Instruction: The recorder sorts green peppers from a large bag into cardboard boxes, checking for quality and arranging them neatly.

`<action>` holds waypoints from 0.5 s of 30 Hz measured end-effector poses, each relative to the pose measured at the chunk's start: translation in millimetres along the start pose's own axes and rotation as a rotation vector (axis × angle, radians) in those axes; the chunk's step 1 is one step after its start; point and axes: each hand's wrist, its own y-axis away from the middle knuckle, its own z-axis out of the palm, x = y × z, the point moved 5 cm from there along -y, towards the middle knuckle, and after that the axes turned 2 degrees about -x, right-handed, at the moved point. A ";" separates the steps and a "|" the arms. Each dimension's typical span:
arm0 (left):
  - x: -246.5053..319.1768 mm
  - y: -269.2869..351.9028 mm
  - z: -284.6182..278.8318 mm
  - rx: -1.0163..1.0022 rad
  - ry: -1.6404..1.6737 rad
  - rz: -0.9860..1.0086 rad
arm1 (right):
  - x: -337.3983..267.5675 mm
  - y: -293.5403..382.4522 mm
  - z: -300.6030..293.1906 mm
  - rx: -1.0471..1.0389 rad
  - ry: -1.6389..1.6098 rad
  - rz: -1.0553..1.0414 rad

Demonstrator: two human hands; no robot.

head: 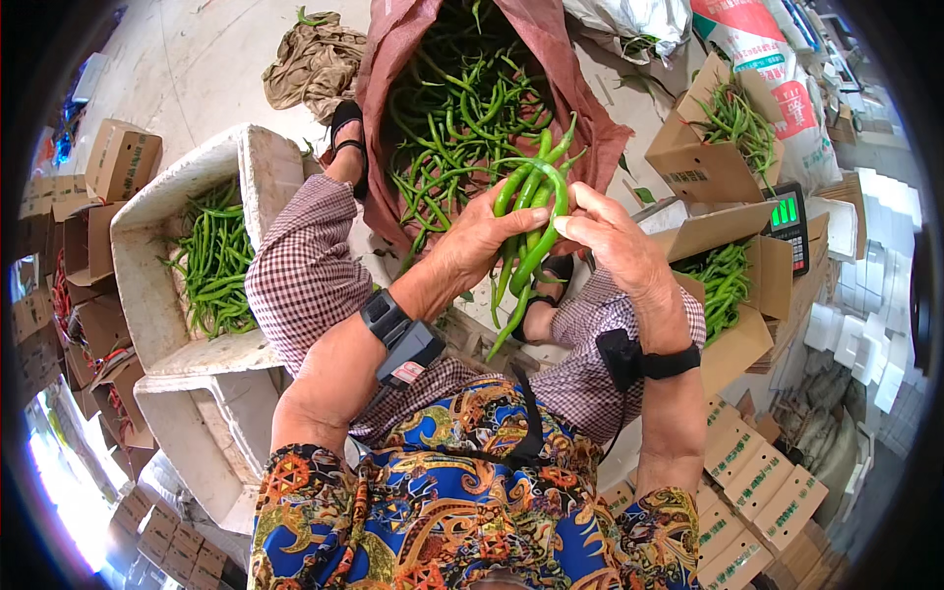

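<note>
A bunch of long green chili peppers [532,193] is held up in front of me, its tips hanging down over the floor. My left hand [483,232] grips the bunch from the left, the thumb laid across the peppers. On the other side, my right hand [612,232] pinches the curved outer pepper between thumb and fingers. Beyond both hands lies a reddish woven sack [590,140], its mouth spread wide and many loose green peppers [472,110] inside. My palms and some fingertips are hidden behind the bunch.
Left, a white foam box [177,155] holds green peppers [217,265]; another foam box [192,428] sits nearer. At right are an open carton of peppers [719,287], a digital scale [789,228] and a tilted pepper carton [693,158]. Brown cloth [317,66] lies by the sack.
</note>
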 end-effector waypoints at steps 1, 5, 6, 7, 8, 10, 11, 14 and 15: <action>0.9 -0.5 1.9 0.001 0.001 0.002 | -4.9 3.4 0.9 0.027 -0.046 -0.004; 10.7 -2.3 -1.9 0.094 0.044 0.074 | -16.0 14.9 3.1 0.094 -0.043 -0.003; 12.8 -5.5 -12.1 0.203 -0.105 0.092 | -17.8 18.6 5.1 0.136 -0.073 -0.018; 15.7 -6.6 -21.6 0.313 -0.254 0.111 | -16.4 19.0 6.7 0.131 -0.068 -0.020; 16.2 -7.7 -26.2 0.313 -0.304 0.114 | -14.2 18.0 8.0 0.109 -0.264 -0.074; 8.9 -13.5 -32.7 0.235 -0.245 0.151 | -14.0 12.4 11.2 0.078 -0.526 -0.177; 5.4 -16.5 -33.2 0.153 -0.188 0.182 | -11.8 8.8 9.9 0.071 -0.521 -0.179; -1.8 -14.8 -24.8 0.034 0.069 0.124 | -20.0 1.7 -2.5 0.027 -0.943 -0.311; -5.7 -14.4 -24.1 0.011 0.116 0.084 | -28.1 1.0 -4.1 0.030 -0.939 -0.314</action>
